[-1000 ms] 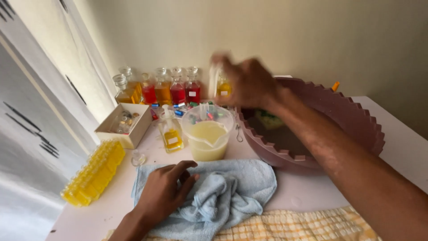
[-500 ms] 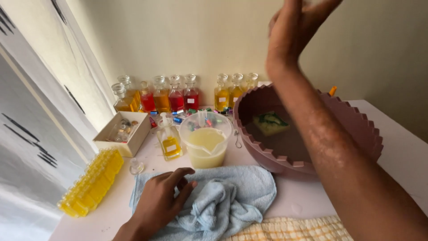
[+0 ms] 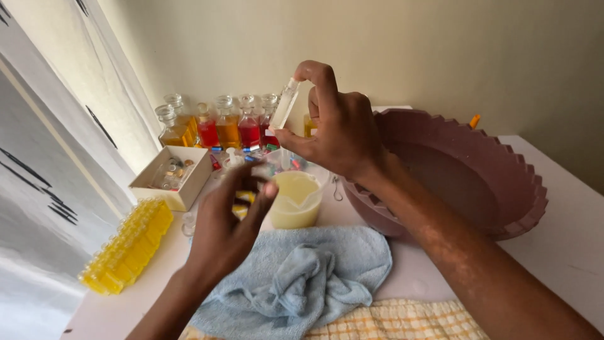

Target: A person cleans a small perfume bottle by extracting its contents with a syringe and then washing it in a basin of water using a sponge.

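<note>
Since half a second ago our right hand [image 3: 340,129] has dropped from up high and now pinches a small clear glass vial [image 3: 285,104], tilted, between thumb and forefinger above the measuring jug [image 3: 294,198] of pale yellow liquid. Our left hand [image 3: 229,230] came up off the blue towel [image 3: 302,277], fingers loosely curled, holding nothing we can make out, just left of the jug. Behind the jug stand stoppered bottles [image 3: 228,126]; right of it, the maroon basin [image 3: 465,170].

A home corner is serving as a small perfume-filling station: stoppered glass bottles [image 3: 217,124] of coloured liquid are lining the plain wall, with a plastic basin [image 3: 478,176] and towel [image 3: 314,277] sitting on the white worktop [image 3: 566,220].
</note>
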